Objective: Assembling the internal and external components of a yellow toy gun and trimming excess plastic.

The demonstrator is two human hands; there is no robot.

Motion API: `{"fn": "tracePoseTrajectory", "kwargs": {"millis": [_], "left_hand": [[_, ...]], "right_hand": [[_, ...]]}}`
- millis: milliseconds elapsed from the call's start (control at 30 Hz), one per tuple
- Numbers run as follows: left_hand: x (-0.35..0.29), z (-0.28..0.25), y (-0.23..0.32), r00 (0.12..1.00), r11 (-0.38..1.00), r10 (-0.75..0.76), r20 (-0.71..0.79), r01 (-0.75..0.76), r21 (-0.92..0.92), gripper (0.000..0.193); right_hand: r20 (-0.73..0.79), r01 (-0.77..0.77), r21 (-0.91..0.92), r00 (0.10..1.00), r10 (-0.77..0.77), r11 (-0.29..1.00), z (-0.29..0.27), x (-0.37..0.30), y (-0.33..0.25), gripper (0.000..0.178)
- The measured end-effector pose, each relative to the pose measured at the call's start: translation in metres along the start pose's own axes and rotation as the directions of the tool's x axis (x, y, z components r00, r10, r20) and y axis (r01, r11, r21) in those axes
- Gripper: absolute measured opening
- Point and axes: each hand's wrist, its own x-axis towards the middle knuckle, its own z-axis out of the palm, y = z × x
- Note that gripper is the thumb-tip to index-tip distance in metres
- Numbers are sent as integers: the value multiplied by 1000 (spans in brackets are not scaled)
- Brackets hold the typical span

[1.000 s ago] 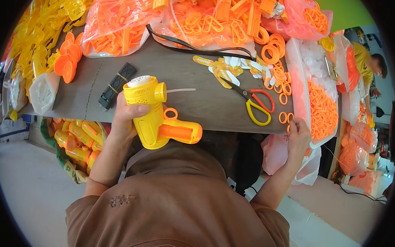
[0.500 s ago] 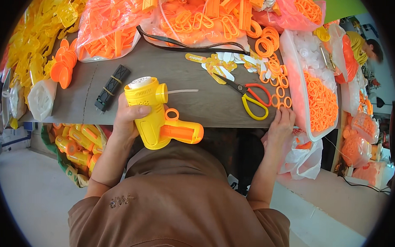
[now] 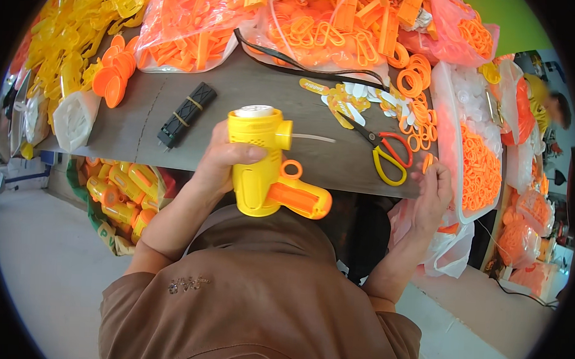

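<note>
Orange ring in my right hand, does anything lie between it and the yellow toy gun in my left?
In this view, scissors lie on the table between the orange ring and yellow toy gun; nothing else visible stands in the gap.

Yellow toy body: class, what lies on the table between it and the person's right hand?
The head view shows scissors with red and yellow handles on the table, between the yellow toy body and right hand.
</note>
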Motion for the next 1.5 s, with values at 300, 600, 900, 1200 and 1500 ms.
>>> {"fn": "tracePoseTrajectory", "kwargs": {"millis": [300, 600, 900, 1200, 1500], "left_hand": [[-1, 5, 7, 995, 995, -87, 52, 89, -54, 59], [-2, 6, 7, 996, 996, -89, 18, 89, 20, 54], [-3, 2, 6, 999, 999, -36, -7, 36, -36, 54], [-4, 6, 11, 999, 987, -26, 21, 22, 156, 53], [-5, 6, 12, 1000, 986, -18, 17, 15, 164, 54]], "right_hand": [[633, -193, 566, 724, -273, 801, 74, -14, -39, 32], [562, 643, 278, 494, -663, 714, 101, -18, -79, 39], [507, 518, 329, 608, -611, 789, 113, -28, -83, 39], [537, 504, 367, 572, -620, 782, 110, -26, -85, 39], [514, 347, 407, 677, -526, 845, 110, -40, -84, 39]]}}
